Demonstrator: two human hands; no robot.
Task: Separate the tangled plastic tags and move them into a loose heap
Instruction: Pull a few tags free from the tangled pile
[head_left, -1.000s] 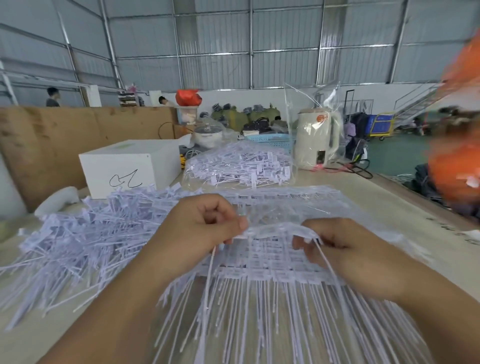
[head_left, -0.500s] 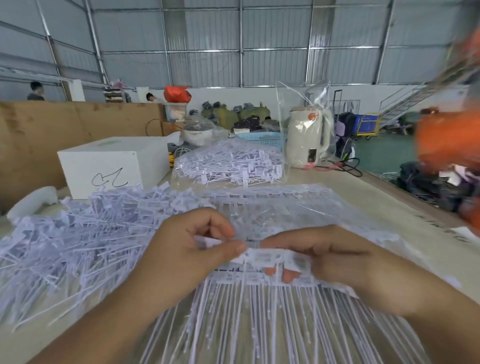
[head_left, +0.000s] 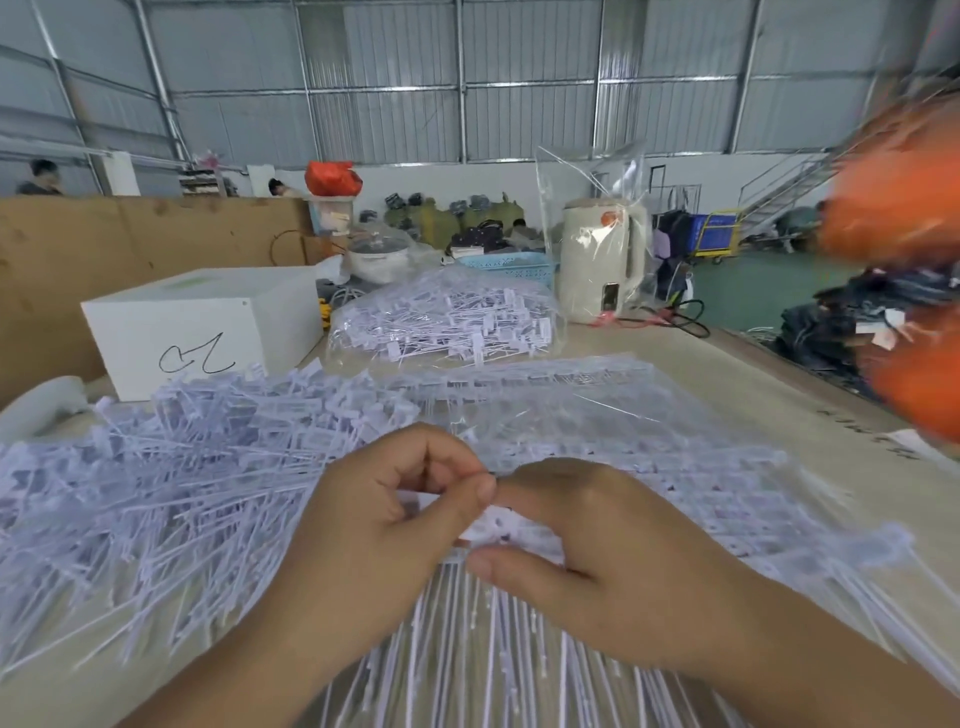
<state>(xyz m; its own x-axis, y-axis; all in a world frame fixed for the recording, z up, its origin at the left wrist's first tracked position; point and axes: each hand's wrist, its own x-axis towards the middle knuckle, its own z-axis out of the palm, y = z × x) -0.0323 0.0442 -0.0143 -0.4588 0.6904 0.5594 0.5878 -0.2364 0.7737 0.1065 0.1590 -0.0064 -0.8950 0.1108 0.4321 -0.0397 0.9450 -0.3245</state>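
A pale tabletop (head_left: 737, 395) stands in a big hall with grey metal walls. Far back sit a white box (head_left: 208, 327), a cream kettle (head_left: 600, 265) and a clear bag of tags (head_left: 447, 325).

The joined tags (head_left: 519, 654) lie in the near middle; their thin tails run toward the camera and their flat heads point far. A loose heap (head_left: 156, 483) lies to the left, with tags pointing every way.

The left hand (head_left: 384, 525) and right hand (head_left: 613, 561) meet over the heads. The fingers of both are curled and pinch one white strip of heads (head_left: 498, 525). The hands hide most of it. An orange blur (head_left: 904, 208) at the right is too fuzzy to make out.
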